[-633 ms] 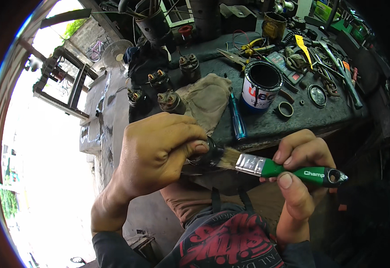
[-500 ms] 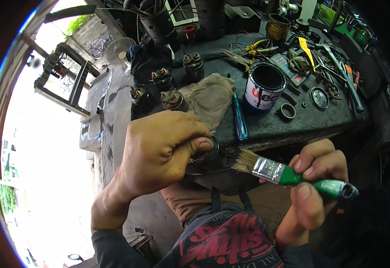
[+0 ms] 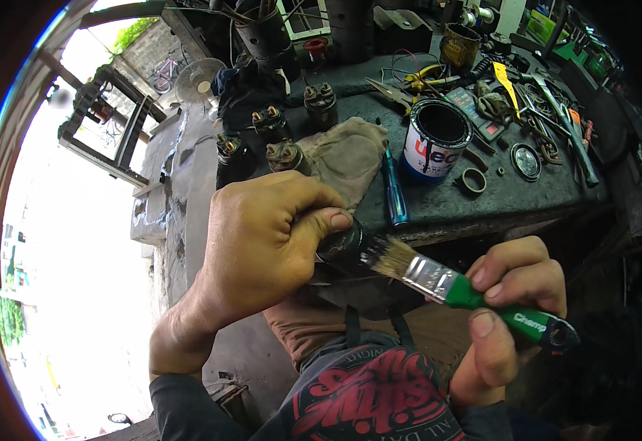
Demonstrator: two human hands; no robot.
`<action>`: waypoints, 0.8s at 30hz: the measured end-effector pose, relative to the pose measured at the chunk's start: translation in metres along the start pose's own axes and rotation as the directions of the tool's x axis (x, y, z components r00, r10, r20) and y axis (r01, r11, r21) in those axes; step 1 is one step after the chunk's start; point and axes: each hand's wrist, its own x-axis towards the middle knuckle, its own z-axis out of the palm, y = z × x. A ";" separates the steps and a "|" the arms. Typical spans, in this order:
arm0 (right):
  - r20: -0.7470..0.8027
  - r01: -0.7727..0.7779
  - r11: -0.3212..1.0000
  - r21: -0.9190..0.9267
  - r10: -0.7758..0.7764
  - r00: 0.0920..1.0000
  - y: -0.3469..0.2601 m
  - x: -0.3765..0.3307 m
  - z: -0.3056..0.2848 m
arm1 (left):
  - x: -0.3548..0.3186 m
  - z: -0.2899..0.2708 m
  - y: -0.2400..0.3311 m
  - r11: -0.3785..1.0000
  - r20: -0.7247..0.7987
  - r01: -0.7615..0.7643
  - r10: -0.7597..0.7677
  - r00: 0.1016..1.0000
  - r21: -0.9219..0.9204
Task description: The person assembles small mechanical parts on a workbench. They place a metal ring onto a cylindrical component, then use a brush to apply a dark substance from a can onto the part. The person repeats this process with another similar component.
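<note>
My left hand is closed on a black cylindrical metal part, thumb on top; much of the part is hidden behind the fingers. In my right hand is a paintbrush with a green handle, gripped between thumb and fingers. Its dark-tipped bristles touch the part's right side. Beyond my left hand stand several starter solenoids with copper-coloured terminals, beside a grey-brown rag. An open paint can, dark inside with drips down its wall, stands on the dark workbench.
A blue-handled screwdriver lies left of the can. To its right are a metal ring and a round glassy lid. Pliers, a multimeter and heaped tools fill the back right. A fan stands far left.
My right hand has moved left and slightly down, bringing the bristles from beside the black part onto its side. The left hand keeps its grip, and the part shows a little more.
</note>
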 end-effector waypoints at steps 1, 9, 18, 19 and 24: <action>0.079 0.003 0.999 -0.033 0.000 0.997 0.000 0.001 0.000 | -0.001 0.000 0.001 1.000 0.004 -0.008 0.008 1.000 0.017; 0.080 -0.055 0.998 0.008 0.055 0.995 -0.006 0.005 0.000 | -0.005 0.002 0.002 0.998 0.002 -0.051 0.051 0.999 -0.032; 0.221 -0.068 0.998 -0.003 0.067 0.973 0.010 0.024 -0.009 | -0.010 0.001 0.001 0.985 0.053 -0.169 0.167 0.985 0.027; 0.144 -0.125 0.992 0.016 0.121 0.982 0.012 0.022 -0.011 | -0.011 0.001 0.001 0.984 0.059 -0.178 0.176 0.983 0.032; 0.127 -0.239 0.941 0.240 0.214 0.969 0.044 0.019 -0.023 | -0.009 0.000 -0.002 0.992 0.075 -0.126 0.128 0.989 -0.028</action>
